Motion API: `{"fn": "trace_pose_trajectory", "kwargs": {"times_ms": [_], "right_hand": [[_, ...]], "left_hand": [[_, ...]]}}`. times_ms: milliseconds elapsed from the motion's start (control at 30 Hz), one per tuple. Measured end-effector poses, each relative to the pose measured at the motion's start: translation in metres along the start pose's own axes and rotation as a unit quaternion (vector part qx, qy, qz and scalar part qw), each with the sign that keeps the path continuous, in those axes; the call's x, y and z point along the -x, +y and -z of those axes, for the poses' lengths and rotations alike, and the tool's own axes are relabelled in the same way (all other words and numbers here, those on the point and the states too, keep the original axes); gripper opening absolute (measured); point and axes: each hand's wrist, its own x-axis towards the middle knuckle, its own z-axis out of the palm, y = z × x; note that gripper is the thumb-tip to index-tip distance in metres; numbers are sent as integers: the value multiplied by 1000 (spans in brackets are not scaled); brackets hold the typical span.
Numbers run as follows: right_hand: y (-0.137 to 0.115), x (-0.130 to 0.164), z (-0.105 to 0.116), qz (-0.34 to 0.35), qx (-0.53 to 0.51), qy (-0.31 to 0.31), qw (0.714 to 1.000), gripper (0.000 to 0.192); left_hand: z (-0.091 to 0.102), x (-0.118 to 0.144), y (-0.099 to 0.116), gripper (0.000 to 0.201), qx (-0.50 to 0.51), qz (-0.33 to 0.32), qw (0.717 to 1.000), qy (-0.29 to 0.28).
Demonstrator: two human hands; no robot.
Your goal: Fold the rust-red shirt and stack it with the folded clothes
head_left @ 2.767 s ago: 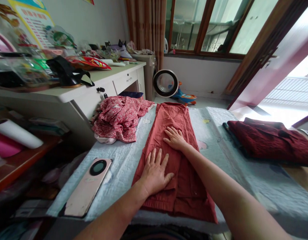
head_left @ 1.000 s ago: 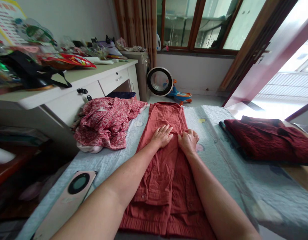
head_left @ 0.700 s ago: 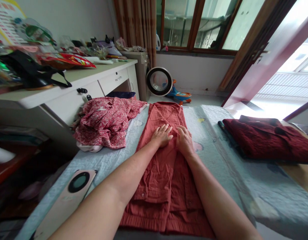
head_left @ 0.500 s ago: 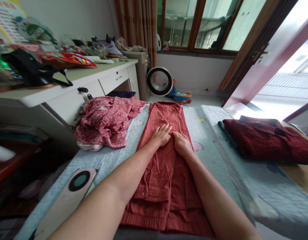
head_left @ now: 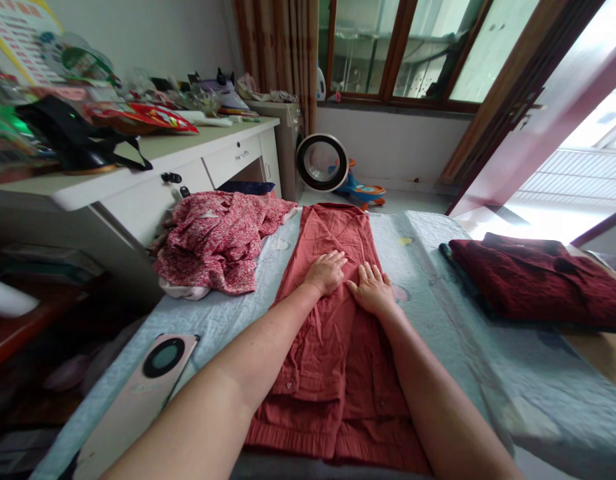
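A rust-red garment [head_left: 318,347] with buttoned flaps and a gathered hem lies lengthwise in front of me on a pale blue patterned cover [head_left: 438,300]. My left hand [head_left: 327,273] lies flat on the cloth, left of its middle, fingers stretched out. To the right of it, my right hand [head_left: 373,288] also presses flat on the garment near its right edge, fingers spread. Neither hand grips anything. My forearms cover parts of the garment's sides.
A crumpled pink floral cloth [head_left: 218,240] lies at the left, a phone [head_left: 138,400] beside my left forearm. Folded dark red clothing [head_left: 538,280] is stacked at the right. A cluttered white desk [head_left: 188,157] stands far left, near a washing machine with its round door [head_left: 322,163] open.
My right hand has opened from curled fingers to a flat spread, shifting slightly right and towards me. My left hand stays flat on the garment. The view has shifted slightly.
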Motion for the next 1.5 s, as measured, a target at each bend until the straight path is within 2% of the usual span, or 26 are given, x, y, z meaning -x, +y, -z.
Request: {"fn": "trace_pose_trajectory", "kwargs": {"times_ms": [100, 233, 300, 467, 633, 800, 933, 1200, 1267, 1400, 1500], "right_hand": [[-2, 0, 1, 9, -5, 49, 999, 63], [-8, -3, -1, 81, -45, 116, 989, 58], [-10, -5, -3, 105, -61, 105, 987, 60], [-10, -5, -7, 95, -38, 0, 995, 61], [-12, -2, -3, 73, -1, -24, 997, 65], [-14, 3, 2, 56, 35, -56, 996, 71], [-8, 13, 5, 71, 49, -74, 994, 78], [0, 43, 14, 71, 50, -63, 994, 74], [-4, 46, 17, 72, 37, -46, 996, 68], [-19, 50, 15, 92, -12, 33, 995, 55], [-29, 54, 7, 114, -26, 31, 993, 60]], "left_hand": [[0, -1, 0, 49, 8, 8, 1000, -8], [-2, -2, -1, 47, 35, 20, 999, -4], [-3, -3, -3, 48, 47, 25, 999, -1], [-4, -4, -7, 53, 56, 42, 998, 8], [0, -4, -6, 48, 42, 7, 999, -11], [0, -4, -4, 46, 31, 8, 999, -5], [-3, -4, -4, 47, 33, 10, 999, 1], [-2, -2, -1, 48, 33, 16, 999, 18], [-2, -2, -1, 47, 34, 14, 999, 21], [-2, -2, -2, 48, 33, 11, 999, 17], [-3, -3, -4, 47, 43, 11, 999, 3]]}}
